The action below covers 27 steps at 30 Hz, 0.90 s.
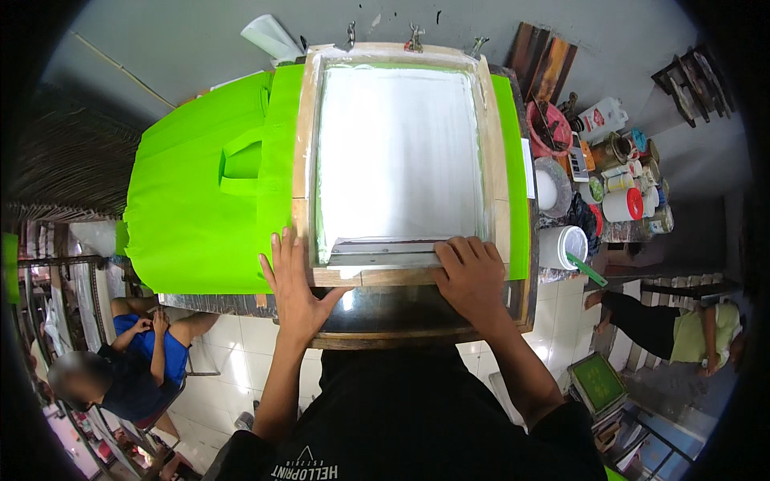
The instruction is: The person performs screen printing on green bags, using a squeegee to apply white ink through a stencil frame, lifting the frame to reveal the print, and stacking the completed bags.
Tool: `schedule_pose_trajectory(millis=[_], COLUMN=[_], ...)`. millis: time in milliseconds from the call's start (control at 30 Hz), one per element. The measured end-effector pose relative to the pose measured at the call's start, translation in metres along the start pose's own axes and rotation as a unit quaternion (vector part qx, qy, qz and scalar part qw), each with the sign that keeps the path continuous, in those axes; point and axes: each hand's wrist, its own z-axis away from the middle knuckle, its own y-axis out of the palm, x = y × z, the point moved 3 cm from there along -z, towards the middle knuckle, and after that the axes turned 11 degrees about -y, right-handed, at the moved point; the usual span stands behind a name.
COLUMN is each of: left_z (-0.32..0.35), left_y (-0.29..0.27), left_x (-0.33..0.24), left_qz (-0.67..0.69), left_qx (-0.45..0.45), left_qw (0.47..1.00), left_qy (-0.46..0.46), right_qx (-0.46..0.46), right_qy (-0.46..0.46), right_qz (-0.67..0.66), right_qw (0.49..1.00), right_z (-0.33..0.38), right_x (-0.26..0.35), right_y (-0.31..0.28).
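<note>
A wooden screen printing frame lies in front of me, its mesh coated with white ink. Along the near end inside it rests a squeegee with a metal-looking strip. My left hand is spread at the near left corner, fingers along the frame's side and thumb by its near edge. Over the near right rail curl the fingers of my right hand, their tips beside the squeegee's right end; its thumb lies at the rail's edge. Bright green fabric bags lie left of the frame, and green fabric shows beneath it.
Metal clamps stand at the frame's far edge. To the right are a white tub with a green-handled tool, a red basin and several jars. One person sits at lower left; another is at right.
</note>
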Motion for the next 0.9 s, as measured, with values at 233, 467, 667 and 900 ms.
schedule_pose_trajectory(millis=[233,467,667,900], left_z=[0.001,-0.071,-0.099,-0.1], left_y=[-0.019,-0.108,-0.1,-0.034], left_x=[0.009,-0.067,-0.032,0.099], left_qz=[0.108,0.31,0.298,0.169], left_qx=[-0.167,-0.258,-0.155,0.098], left_qw=[0.978,0.911,0.938,0.92], left_qy=[0.065,0.083,-0.084,-0.341], right_qx=[-0.121,-0.252,-0.249,-0.144], right_qy=[-0.031,-0.073,-0.02,0.106], right_qz=[-0.023,0.079,0.069,0.057], right_qw=[0.992,0.962,0.966,0.982], right_z=[-0.015,-0.105,-0.186,-0.265], right_x=[-0.005,-0.029,-0.06,-0.081], right_y=[-0.047,-0.155,-0.214,-0.25])
